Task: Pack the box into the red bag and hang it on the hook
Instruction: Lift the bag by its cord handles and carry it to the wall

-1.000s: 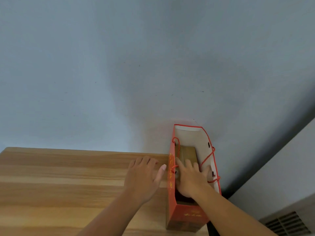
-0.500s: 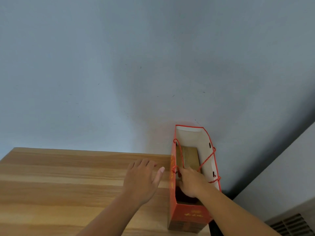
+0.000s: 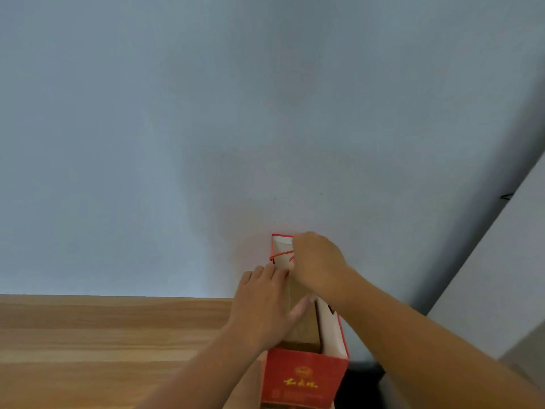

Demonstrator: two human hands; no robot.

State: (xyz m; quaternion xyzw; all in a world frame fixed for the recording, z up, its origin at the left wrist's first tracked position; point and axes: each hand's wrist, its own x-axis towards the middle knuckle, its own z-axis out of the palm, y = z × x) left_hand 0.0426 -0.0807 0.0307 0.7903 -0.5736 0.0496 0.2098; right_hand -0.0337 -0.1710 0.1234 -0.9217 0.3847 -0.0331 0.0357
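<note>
Stood upright at the table's right end, against the pale wall: a red bag of stiff paper, mouth open, white lining showing. Inside it, a brown cardboard box, top face just below the rim, so packed already by the look of it. Over the bag's left edge, the left hand lay loosely spread, palm down, thumb touching the box top, grasping nothing firmly. Above the bag's far end, the right hand was curled shut around the red cord handles. Beyond the bag, no hook visible anywhere. Judged light but creasable; paper walls likely to buckle if squeezed. Best taken by both cord loops together, lifted straight, box weight kept centred.
</note>
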